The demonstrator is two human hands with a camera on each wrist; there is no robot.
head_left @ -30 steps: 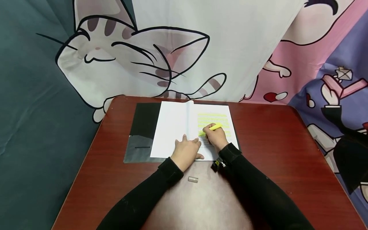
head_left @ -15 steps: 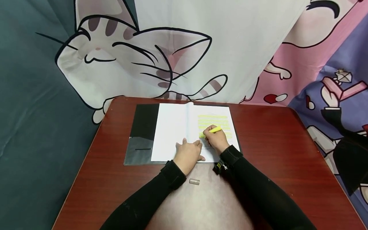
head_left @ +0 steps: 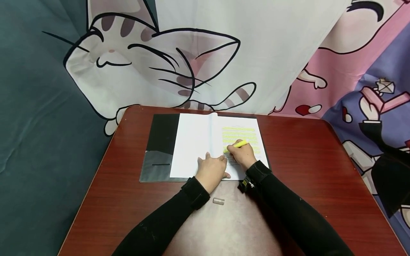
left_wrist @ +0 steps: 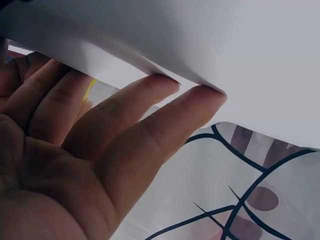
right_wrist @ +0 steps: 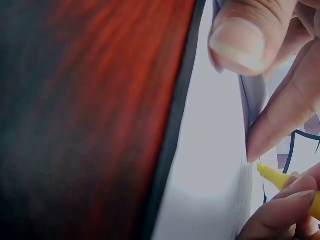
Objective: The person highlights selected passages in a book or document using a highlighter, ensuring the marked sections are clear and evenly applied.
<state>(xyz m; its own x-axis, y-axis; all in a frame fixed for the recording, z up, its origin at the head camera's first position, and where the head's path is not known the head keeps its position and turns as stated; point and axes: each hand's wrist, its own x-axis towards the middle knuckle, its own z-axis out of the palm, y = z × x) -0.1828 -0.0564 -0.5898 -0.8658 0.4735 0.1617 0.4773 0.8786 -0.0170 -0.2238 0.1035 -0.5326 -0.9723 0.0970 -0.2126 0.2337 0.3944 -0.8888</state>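
Observation:
A booklet (head_left: 192,145) lies spread on a dark folder (head_left: 163,131), its left page blank. Yellow lines mark much of the text on the right page (head_left: 239,131). My right hand (head_left: 242,153) pinches a yellow highlighter (head_left: 240,143), its tip at the left end of the lowest marked lines. In the right wrist view the highlighter's chisel tip (right_wrist: 265,171) sits close by the page edge. My left hand (head_left: 210,170) rests with spread fingers across the lower middle of the booklet. The left wrist view shows its fingertips (left_wrist: 210,97) against the paper.
A small grey cylinder (head_left: 218,201) lies on the reddish-brown table (head_left: 307,160), just in front of the booklet. Behind the table hangs a cloth printed with a cartoon cat (head_left: 109,78). A dark shape (head_left: 390,177) shows at the right side.
The head view shifts slightly. My right hand has moved slightly down the page with the highlighter, while my left hand stays on the booklet.

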